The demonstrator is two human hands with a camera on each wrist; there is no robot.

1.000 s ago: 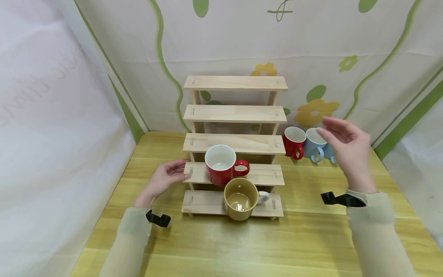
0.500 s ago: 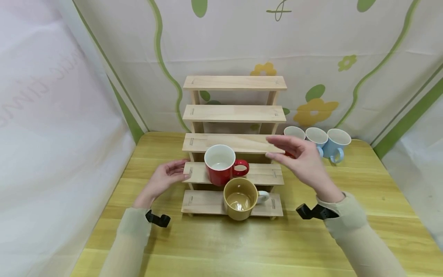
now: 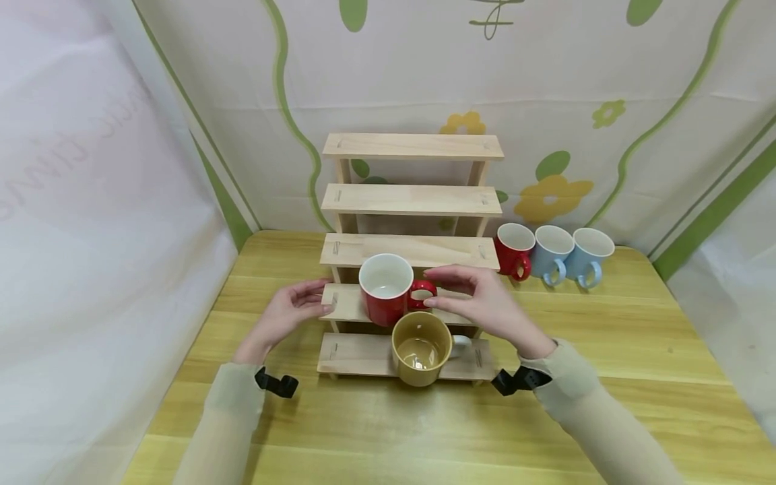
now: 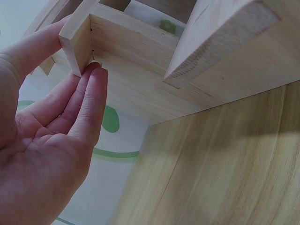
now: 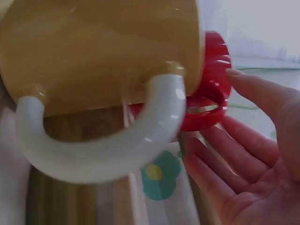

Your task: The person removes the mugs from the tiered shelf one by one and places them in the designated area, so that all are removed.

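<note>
My left hand (image 3: 289, 315) grips the left end of the second-lowest board of a stepped wooden shelf (image 3: 342, 303). In the left wrist view its thumb and fingers are on opposite sides of that board's end (image 4: 77, 44). A red mug (image 3: 383, 308), white inside, stands on the same board with its handle pointing right. My right hand (image 3: 488, 306) is at that handle, thumb and fingers spread to either side of it; the right wrist view shows a gap between them. On the lowest board, in front, stands a mustard-yellow mug (image 3: 418, 370) with a white handle (image 5: 103, 161).
Right of the shelf, a second red mug (image 3: 512, 256) and two light-blue mugs (image 3: 548, 259) stand in a row on the wooden table (image 3: 642, 337). A patterned cloth (image 3: 400, 74) hangs close behind the shelf.
My right hand has moved left and down from over the row of mugs to the red mug's handle on the shelf. My left hand has stayed in place.
</note>
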